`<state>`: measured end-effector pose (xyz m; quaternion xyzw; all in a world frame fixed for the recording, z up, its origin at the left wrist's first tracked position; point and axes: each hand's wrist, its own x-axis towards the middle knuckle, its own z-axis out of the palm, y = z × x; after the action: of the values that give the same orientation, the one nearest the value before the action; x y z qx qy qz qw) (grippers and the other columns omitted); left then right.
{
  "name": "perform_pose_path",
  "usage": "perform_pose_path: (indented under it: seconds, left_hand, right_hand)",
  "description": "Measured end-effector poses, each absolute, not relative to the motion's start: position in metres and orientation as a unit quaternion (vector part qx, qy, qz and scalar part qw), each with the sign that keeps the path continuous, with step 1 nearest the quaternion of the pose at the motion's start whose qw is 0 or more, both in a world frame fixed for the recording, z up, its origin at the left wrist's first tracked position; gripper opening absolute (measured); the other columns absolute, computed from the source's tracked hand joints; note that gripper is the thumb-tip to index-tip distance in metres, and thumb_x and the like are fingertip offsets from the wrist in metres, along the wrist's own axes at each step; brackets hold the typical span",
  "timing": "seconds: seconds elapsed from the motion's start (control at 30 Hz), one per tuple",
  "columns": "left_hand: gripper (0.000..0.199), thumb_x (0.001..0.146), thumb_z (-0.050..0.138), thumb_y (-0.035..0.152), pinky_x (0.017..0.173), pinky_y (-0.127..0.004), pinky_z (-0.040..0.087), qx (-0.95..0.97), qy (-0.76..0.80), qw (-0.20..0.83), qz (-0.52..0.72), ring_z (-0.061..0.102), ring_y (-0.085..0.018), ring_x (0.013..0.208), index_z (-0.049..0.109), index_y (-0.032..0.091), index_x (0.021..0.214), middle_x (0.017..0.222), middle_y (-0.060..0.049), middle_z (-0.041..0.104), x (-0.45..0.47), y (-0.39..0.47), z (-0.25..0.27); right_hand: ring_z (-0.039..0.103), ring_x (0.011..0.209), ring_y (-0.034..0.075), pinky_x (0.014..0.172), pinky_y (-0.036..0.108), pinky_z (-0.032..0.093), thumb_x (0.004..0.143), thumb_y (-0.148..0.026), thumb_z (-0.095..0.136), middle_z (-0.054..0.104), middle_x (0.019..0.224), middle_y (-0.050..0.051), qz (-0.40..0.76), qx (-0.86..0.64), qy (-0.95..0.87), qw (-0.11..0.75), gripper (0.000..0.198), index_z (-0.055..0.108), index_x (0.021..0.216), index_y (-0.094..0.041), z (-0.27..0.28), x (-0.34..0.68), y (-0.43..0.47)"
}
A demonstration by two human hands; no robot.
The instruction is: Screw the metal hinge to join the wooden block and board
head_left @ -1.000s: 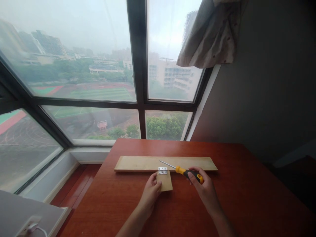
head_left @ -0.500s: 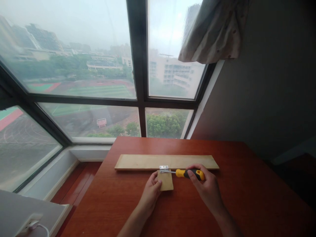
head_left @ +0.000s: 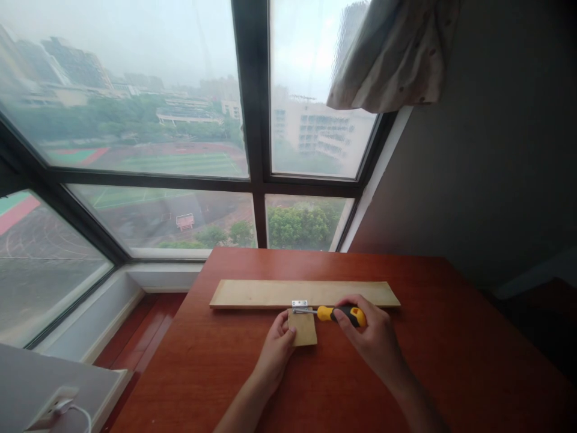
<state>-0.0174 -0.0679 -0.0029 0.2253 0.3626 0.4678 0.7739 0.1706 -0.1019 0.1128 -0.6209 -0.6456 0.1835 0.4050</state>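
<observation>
A long pale wooden board (head_left: 252,294) lies across the red-brown table (head_left: 451,361). A small wooden block (head_left: 303,331) sits against its near edge, with a small metal hinge (head_left: 299,304) bridging the two. My left hand (head_left: 277,349) presses on the block's left side. My right hand (head_left: 374,343) grips a yellow-and-black screwdriver (head_left: 336,313), held nearly level, with its metal tip pointing left onto the hinge.
Large windows with dark frames (head_left: 252,150) stand beyond the table's far edge. A gathered curtain (head_left: 396,54) hangs at upper right beside a dark wall. A white charger with a cable (head_left: 56,406) rests on a grey surface at lower left.
The screwdriver swung down from lying angled over the long board until its tip reached the hinge. My right hand shifted slightly left. My left hand stayed on the block.
</observation>
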Motion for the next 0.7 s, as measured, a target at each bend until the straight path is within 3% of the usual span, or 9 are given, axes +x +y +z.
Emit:
perform_pose_path:
  seconds: [0.2,0.47,0.7]
  left_hand:
    - [0.057,0.065,0.080,0.024,0.080,-0.030,0.050,0.228,0.365,0.774,0.465,0.065,-0.028,0.101,0.055,0.018,0.116,0.112,-0.013,0.069,-0.017,-0.068,-0.003]
    - [0.051,0.069,0.078,0.026,0.081,-0.030,0.049,0.240,0.350,0.775,0.468,0.065,-0.027,0.103,0.056,0.019,0.114,0.112,-0.012,0.069,-0.016,-0.068,-0.003]
    - [0.053,0.068,0.079,0.027,0.081,-0.031,0.049,0.241,0.355,0.772,0.468,0.065,-0.027,0.101,0.055,0.018,0.115,0.110,-0.012,0.070,-0.016,-0.068,-0.003]
  right_hand:
    - [0.063,0.074,0.017,0.069,0.026,0.044,0.087,-0.037,0.058,0.067,0.083,0.002,0.116,-0.587,-0.719,0.353,0.018,0.058,0.092,-0.020,0.131,0.154,-0.080]
    - [0.067,0.072,0.024,0.062,0.030,0.042,0.088,-0.052,0.053,0.069,0.077,0.006,0.011,-0.625,-0.742,0.242,0.035,0.062,0.090,-0.018,0.155,0.119,-0.049]
    - [0.067,0.088,0.022,0.077,0.031,0.047,0.087,-0.032,0.057,0.071,0.097,0.006,0.073,-0.578,-0.773,0.252,0.028,0.058,0.113,-0.020,0.166,0.118,-0.041]
